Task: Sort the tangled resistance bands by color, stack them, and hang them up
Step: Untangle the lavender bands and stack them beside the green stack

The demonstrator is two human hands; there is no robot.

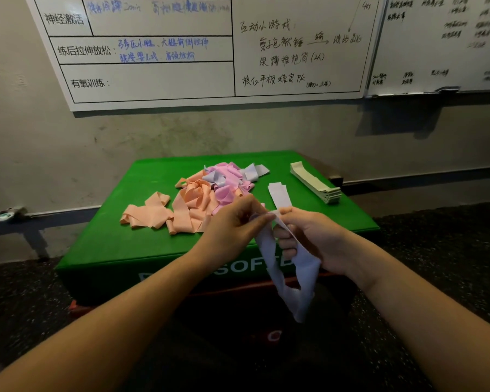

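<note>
Both hands [238, 222] [309, 236] pinch a lavender band [289, 278] (hanging looped) over the green box [142, 193].

You have a pale lavender band [290, 275] pinched at its top, its loop hanging below the green bench's [142, 241] front edge. On the bench, orange, pink and lavender bands lie in a tangled pile [204, 193]; right of it lie flat lavender bands [279, 195], then a neat green stack [316, 183].

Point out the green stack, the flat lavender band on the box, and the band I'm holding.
green stack [314, 182], head view: top band, mid-length.
flat lavender band [279, 195], head view: its middle, on the box.
held lavender band [300, 278], head view: hanging loop below both hands.
</note>
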